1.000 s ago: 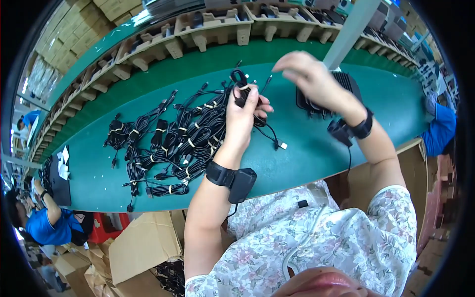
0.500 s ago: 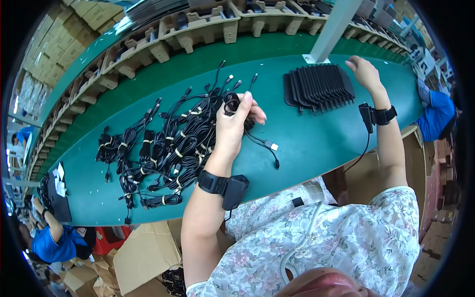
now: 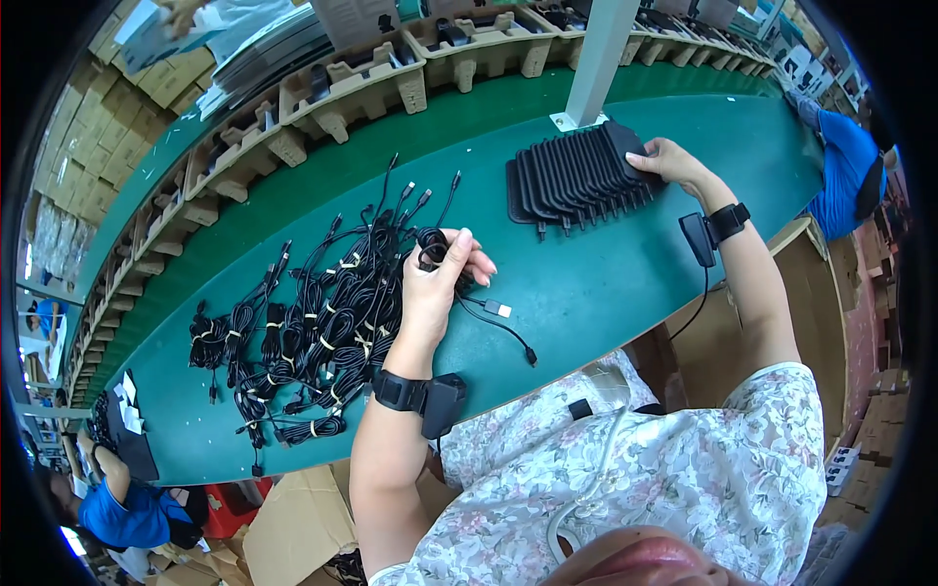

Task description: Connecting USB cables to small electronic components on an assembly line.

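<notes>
My left hand (image 3: 432, 285) is curled around a coiled black USB cable (image 3: 430, 239). The cable's two plug ends hang out to the right of my fingers, above the table. To the right, a row of thin black flat pieces (image 3: 572, 184) stands on edge, packed side by side, with short stubs along the near side. At the right end of that row, my right hand (image 3: 676, 164) pinches the upper edge of the last black flat piece (image 3: 625, 143), thumb on the near side. Left of my left hand lies a heap of bundled black cables (image 3: 313, 327) bound with pale ties.
The table (image 3: 576, 293) has a green top. A grey metal post (image 3: 598, 68) rises behind the black row. Brown moulded trays (image 3: 371, 78) line the far side. People in blue sit at both ends. An opened cardboard box (image 3: 298, 527) stands below the near edge.
My right hand has come in from the right of the row and taken hold of its last piece. My left hand still holds the cable. The whole view has shifted.
</notes>
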`<state>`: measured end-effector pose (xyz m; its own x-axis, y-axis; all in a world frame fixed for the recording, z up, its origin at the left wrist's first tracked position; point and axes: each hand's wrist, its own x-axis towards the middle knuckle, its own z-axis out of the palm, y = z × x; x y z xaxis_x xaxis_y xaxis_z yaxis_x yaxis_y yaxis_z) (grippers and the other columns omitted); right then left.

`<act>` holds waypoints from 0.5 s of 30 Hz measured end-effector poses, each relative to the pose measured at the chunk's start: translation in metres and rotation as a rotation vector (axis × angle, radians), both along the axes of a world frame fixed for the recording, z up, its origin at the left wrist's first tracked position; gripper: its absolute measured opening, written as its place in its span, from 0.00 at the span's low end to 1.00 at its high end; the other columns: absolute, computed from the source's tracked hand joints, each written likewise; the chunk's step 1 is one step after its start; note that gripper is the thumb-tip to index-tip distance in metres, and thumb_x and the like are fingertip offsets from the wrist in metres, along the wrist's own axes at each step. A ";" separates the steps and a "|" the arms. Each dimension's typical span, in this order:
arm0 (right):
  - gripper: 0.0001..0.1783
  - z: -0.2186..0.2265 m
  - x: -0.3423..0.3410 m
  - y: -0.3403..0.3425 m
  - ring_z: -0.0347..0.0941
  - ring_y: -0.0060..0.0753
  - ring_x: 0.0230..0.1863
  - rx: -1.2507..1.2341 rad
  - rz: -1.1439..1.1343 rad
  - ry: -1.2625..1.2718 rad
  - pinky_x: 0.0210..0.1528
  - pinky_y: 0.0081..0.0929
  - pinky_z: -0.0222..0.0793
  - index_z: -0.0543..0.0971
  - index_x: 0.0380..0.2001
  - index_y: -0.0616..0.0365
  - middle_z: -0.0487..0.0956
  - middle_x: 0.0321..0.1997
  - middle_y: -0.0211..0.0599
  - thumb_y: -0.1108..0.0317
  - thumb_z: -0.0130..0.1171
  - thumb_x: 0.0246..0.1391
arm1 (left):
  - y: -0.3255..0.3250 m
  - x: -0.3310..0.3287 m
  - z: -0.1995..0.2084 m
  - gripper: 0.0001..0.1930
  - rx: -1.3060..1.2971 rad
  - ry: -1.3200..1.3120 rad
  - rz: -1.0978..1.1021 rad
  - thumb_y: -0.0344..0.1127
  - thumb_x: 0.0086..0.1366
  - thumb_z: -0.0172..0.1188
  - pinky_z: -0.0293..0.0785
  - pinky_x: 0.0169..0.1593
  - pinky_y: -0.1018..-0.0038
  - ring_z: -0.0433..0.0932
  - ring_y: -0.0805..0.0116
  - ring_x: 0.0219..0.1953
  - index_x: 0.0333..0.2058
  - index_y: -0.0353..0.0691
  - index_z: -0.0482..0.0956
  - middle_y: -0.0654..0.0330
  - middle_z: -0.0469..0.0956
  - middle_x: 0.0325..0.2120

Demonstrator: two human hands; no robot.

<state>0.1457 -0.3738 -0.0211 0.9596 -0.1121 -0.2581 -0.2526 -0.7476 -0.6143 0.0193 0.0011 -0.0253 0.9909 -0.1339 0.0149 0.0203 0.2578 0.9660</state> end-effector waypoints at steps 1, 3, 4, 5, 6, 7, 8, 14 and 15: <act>0.44 0.002 -0.003 0.002 0.70 0.33 0.40 0.000 0.002 -0.002 0.42 0.25 0.65 0.67 0.47 0.72 0.74 0.37 0.43 0.43 0.66 0.38 | -0.001 -0.001 0.001 0.13 0.010 0.004 -0.004 0.41 0.64 0.52 0.70 0.30 0.76 0.73 0.70 0.21 0.29 0.35 0.72 0.55 0.76 0.20; 0.38 0.005 -0.007 0.007 0.70 0.29 0.38 -0.032 0.067 -0.018 0.40 0.23 0.65 0.68 0.44 0.69 0.74 0.35 0.39 0.47 0.66 0.40 | -0.002 -0.001 0.003 0.13 0.031 0.012 -0.012 0.40 0.64 0.52 0.70 0.30 0.76 0.73 0.70 0.21 0.29 0.35 0.71 0.55 0.76 0.20; 0.35 0.008 -0.010 0.010 0.70 0.28 0.36 -0.047 0.099 -0.028 0.38 0.21 0.64 0.69 0.42 0.68 0.75 0.34 0.38 0.48 0.66 0.41 | -0.002 0.000 0.003 0.13 0.031 0.009 -0.010 0.40 0.64 0.52 0.70 0.30 0.76 0.73 0.70 0.21 0.29 0.35 0.71 0.55 0.76 0.20; 0.35 0.012 -0.014 0.014 0.70 0.28 0.36 -0.047 0.101 -0.031 0.38 0.21 0.64 0.69 0.42 0.68 0.75 0.34 0.38 0.48 0.66 0.41 | -0.003 0.000 0.003 0.12 0.018 0.017 -0.016 0.40 0.64 0.52 0.70 0.30 0.76 0.73 0.71 0.21 0.29 0.35 0.71 0.55 0.76 0.20; 0.31 0.019 -0.019 0.024 0.69 0.26 0.35 -0.131 0.106 -0.171 0.37 0.21 0.64 0.69 0.42 0.66 0.74 0.33 0.35 0.52 0.64 0.44 | -0.001 0.000 0.002 0.12 0.008 0.025 -0.013 0.40 0.64 0.52 0.70 0.29 0.76 0.73 0.71 0.21 0.30 0.35 0.71 0.55 0.76 0.20; 0.26 0.028 -0.024 0.034 0.68 0.23 0.34 -0.214 0.110 -0.311 0.36 0.20 0.63 0.70 0.41 0.64 0.74 0.31 0.33 0.55 0.63 0.46 | 0.001 0.000 0.001 0.12 -0.003 0.033 -0.008 0.39 0.63 0.52 0.70 0.29 0.76 0.73 0.71 0.21 0.30 0.35 0.71 0.55 0.76 0.20; 0.22 0.038 -0.028 0.041 0.68 0.21 0.33 -0.303 0.105 -0.453 0.35 0.19 0.62 0.70 0.40 0.63 0.74 0.30 0.30 0.58 0.61 0.49 | 0.000 0.000 0.001 0.12 -0.006 0.027 -0.005 0.39 0.63 0.52 0.70 0.29 0.76 0.73 0.71 0.21 0.30 0.35 0.71 0.55 0.76 0.20; 0.11 0.077 0.003 0.095 0.68 0.24 0.29 0.136 0.258 -0.686 0.33 0.21 0.62 0.72 0.37 0.60 0.74 0.28 0.31 0.67 0.55 0.52 | 0.001 -0.001 -0.001 0.10 -0.033 0.078 -0.015 0.37 0.63 0.53 0.70 0.28 0.77 0.73 0.71 0.22 0.31 0.34 0.71 0.55 0.75 0.20; 0.09 0.082 0.017 0.105 0.68 0.27 0.30 0.130 0.250 -0.773 0.33 0.23 0.62 0.72 0.36 0.60 0.74 0.28 0.32 0.70 0.55 0.51 | 0.000 -0.001 -0.001 0.10 -0.033 0.090 -0.023 0.37 0.63 0.53 0.70 0.28 0.76 0.73 0.71 0.22 0.31 0.34 0.71 0.55 0.75 0.20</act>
